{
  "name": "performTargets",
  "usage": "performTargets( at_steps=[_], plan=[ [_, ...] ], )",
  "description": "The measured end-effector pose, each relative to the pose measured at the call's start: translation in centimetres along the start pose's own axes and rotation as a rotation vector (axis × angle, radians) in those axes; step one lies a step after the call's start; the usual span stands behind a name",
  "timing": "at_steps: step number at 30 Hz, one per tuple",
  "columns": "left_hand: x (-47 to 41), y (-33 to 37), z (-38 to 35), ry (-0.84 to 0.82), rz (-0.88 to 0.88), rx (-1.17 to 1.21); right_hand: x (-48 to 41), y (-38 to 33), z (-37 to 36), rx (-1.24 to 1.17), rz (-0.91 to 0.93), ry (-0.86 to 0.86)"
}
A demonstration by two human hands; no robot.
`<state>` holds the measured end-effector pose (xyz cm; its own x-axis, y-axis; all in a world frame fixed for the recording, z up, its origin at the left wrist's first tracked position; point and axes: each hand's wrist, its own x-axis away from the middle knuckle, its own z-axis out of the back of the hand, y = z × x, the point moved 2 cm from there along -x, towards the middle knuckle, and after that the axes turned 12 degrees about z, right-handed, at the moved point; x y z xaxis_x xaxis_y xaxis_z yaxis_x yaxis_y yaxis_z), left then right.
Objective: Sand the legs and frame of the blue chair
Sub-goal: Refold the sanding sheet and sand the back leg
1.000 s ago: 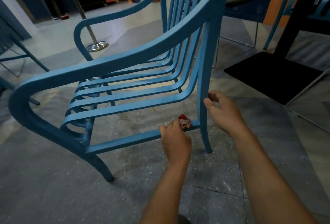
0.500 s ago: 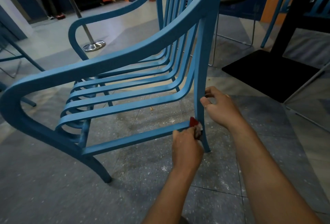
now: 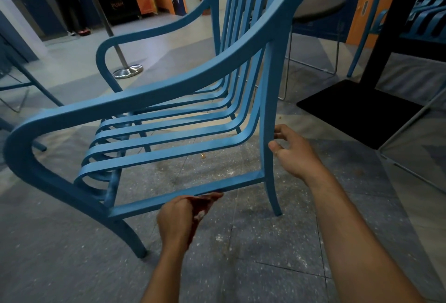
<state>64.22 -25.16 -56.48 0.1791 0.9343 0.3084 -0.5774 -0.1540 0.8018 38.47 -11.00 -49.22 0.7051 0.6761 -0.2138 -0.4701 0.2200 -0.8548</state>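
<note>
The blue metal chair [image 3: 169, 95] stands on the tiled floor, its side facing me. My left hand [image 3: 176, 220] grips a folded piece of red sandpaper [image 3: 204, 205] and holds it against the underside of the low side rail [image 3: 188, 193], near the rail's middle. My right hand [image 3: 293, 153] holds the rear leg [image 3: 269, 119] just above where the rail joins it, thumb in front and fingers curled behind. The sandpaper is blurred.
White sanding dust speckles the grey tiles [image 3: 241, 237] under the chair. A black mat [image 3: 362, 109] and a black post lie at right, a stool [image 3: 316, 5] behind, a chrome stanchion base [image 3: 128, 71] at the back left. More blue chairs stand at both edges.
My left hand has slid the sandpaper left along the side rail, away from the rear leg, and now works under the rail. My right hand stays on the rear leg.
</note>
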Motion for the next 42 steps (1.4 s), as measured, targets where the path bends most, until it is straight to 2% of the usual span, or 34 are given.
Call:
performTargets(
  at_steps=[2,4,6,8,13,14,15,16,17,20,24,27,31,33,36,39,42],
  plan=[
    [-1.1,0.1,1.0,-0.046,0.078,0.091,-0.1,0.0,-0.1,-0.008,-0.01,-0.004],
    [-1.6,-0.1,1.4,-0.184,0.212,0.17,-0.1,-0.1,-0.1,-0.01,-0.008,-0.011],
    [-2.5,-0.5,1.6,-0.156,0.131,0.172,0.1,-0.1,-0.1,-0.019,-0.004,-0.027],
    [-3.8,-1.4,1.2,-0.146,0.158,0.166,0.2,-0.1,-0.2,-0.039,-0.003,-0.038],
    [-6.1,-0.9,1.0,-0.335,0.405,0.534,1.4,-0.3,-0.9,-0.081,0.009,-0.036],
    [-6.6,-0.8,1.5,-0.391,0.427,0.656,1.8,-0.3,-1.2,-0.077,0.014,-0.032],
    [-7.2,-0.9,1.7,-0.414,0.405,0.688,2.2,-0.4,-1.4,-0.065,0.02,-0.025],
    [-8.0,-1.0,2.1,-0.395,0.446,0.75,2.6,-0.6,-1.6,-0.049,0.029,-0.014],
    [-8.5,-1.0,2.5,-0.444,0.476,0.815,3.1,-0.8,-2.0,-0.037,0.039,0.001],
    [-10.1,0.6,3.4,-0.389,0.382,0.518,5.0,-1.7,-3.3,0.01,0.052,0.056],
    [-12.4,2.5,3.6,-0.413,0.281,0.41,7.5,-3.4,-5.5,0.081,0.085,0.191],
    [-13.3,2.9,3.5,-0.455,0.239,0.418,8.4,-4.9,-7.1,0.119,0.086,0.266],
    [-10.5,0.4,5.1,-0.528,0.265,0.502,8.8,-7.0,-9.9,0.123,0.03,0.276],
    [-8.9,-2.2,6.1,-0.429,0.323,0.455,8.9,-8.3,-11.8,0.117,0.02,0.273],
    [-6.2,-7.2,6.9,-0.185,0.589,0.468,8.8,-10.2,-14.3,0.122,0.107,0.211],
    [-2.0,-9.9,6.8,-0.211,0.722,0.514,8.9,-10.2,-14.8,0.08,0.121,0.059],
    [0.4,-11.0,6.7,-0.256,0.683,0.447,9.6,-8.7,-13.9,0.032,-0.002,-0.131]
  ],
)
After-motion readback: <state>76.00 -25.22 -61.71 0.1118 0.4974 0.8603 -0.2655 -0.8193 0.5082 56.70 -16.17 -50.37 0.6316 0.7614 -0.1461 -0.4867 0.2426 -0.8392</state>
